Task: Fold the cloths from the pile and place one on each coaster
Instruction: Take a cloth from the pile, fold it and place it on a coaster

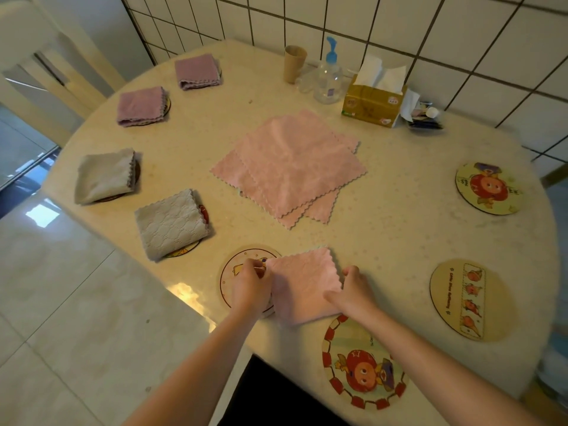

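Observation:
A folded pink cloth (302, 284) lies at the near table edge, partly over a round coaster (236, 272). My left hand (252, 285) pinches its left edge above that coaster. My right hand (353, 290) grips its right edge. A pile of flat pink cloths (292, 164) sits mid-table. Bare coasters lie near right (362, 364), right (470, 299) and far right (488, 187). Folded cloths cover the left-side coasters: two grey ones (172, 224) (104, 176) and two mauve ones (141, 104) (196, 70).
At the back of the round table (399, 235) stand a paper cup (294, 63), a pump bottle (329, 75), a tissue box (373, 103) and a small tray of items (425, 118). A tiled wall is behind; a chair (46, 72) stands far left.

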{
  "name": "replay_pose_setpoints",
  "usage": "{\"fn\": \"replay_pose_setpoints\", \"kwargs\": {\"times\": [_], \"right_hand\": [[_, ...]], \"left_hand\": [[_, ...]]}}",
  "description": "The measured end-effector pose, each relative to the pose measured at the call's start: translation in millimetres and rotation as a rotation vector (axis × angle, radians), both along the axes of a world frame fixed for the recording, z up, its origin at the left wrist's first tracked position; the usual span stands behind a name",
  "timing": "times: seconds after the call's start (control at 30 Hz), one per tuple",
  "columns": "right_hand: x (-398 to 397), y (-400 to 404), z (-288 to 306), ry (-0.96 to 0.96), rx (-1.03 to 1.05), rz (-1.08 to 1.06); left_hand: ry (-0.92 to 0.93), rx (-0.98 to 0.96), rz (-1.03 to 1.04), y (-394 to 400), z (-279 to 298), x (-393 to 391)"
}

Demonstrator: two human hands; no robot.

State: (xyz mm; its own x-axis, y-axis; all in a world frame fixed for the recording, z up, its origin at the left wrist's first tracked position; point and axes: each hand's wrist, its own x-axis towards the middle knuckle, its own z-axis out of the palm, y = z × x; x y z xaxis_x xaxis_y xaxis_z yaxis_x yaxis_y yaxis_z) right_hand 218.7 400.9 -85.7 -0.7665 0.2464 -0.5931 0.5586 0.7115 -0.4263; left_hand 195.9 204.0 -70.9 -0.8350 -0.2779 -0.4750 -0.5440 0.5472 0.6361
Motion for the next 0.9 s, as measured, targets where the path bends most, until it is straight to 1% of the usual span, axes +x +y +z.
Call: {"fn": "replay_pose_setpoints", "kwargs": {"times": [0.1, 0.17, 0.23, 0.33, 0.4, 0.47, 0.6, 0.77, 0.83, 0.9], "right_hand": [[4.0, -4.6, -0.4, -0.012, 0.096, 0.047], [5.8, -4.9, -4.6, -0.046, 0.169, 0.048], [7.2, -4.4, -9.1, -0.068, 0.232, 0.045], [6.1, -1.1, -10.7, -0.081, 0.222, 0.088], [5.3, 1.4, -6.9, -0.115, 0.146, 0.133], [5.8, 2.4, -3.2, -0.119, 0.032, 0.133], [4.0, -7.3, 13.6, -0.008, -0.194, 0.029], [-7.1, -45.4, 29.0, 0.053, -0.444, -0.011], [-9.5, -62.9, 27.3, 0.065, -0.485, -0.019], [-11.0, -76.6, 21.5, 0.067, -0.485, -0.04]], "left_hand": [[-0.075, 0.131, 0.076, 12.1, -2.1, -10.2], [-0.114, 0.144, 0.077, 16.8, -4.0, -12.6], [-0.106, 0.174, 0.106, 18.7, -4.9, -13.3], [-0.062, 0.33, 0.13, 16.8, -0.9, -10.7], [-0.044, 0.459, 0.137, 11.3, 0.5, -8.4], [-0.017, 0.576, 0.143, 4.2, 5.5, -5.8], [0.057, 0.657, 0.212, -22.1, 15.4, -5.8], [0.112, 0.602, 0.396, -73.0, 17.3, -9.8], [0.106, 0.569, 0.47, -90.3, 12.1, -9.8], [0.089, 0.512, 0.502, -100.8, 5.3, -8.9]]}}
